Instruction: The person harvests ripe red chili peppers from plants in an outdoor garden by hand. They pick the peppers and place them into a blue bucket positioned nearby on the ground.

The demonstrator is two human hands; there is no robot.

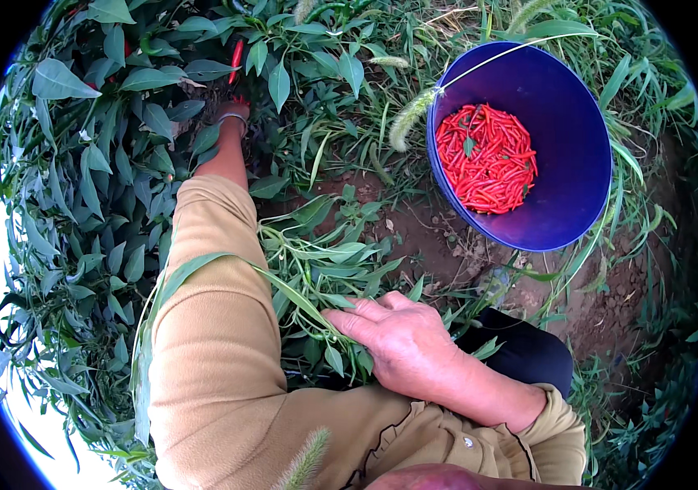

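Observation:
My left hand (234, 111) reaches into the chili pepper plants at the upper left, a band round its wrist. Leaves and shade hide most of its fingers; small red tips, seemingly chilies, show beside it. Just beyond hangs a red chili pepper (236, 61). In the middle, my right hand (391, 337) has its fingers closed over a leafy chili plant branch (330, 263) in front of my body; its fingertips are partly covered. A blue bucket (569, 141) at the upper right holds a heap of red chili peppers (486, 159) with a few green leaves among them.
Dense chili foliage (91, 184) fills the left side. Grass with a bristly seed head (413, 116) surrounds the bucket, and one stalk crosses its rim. Bare soil (422, 233) lies between plants and bucket. My dark-clad knee (523, 349) is beside my right forearm.

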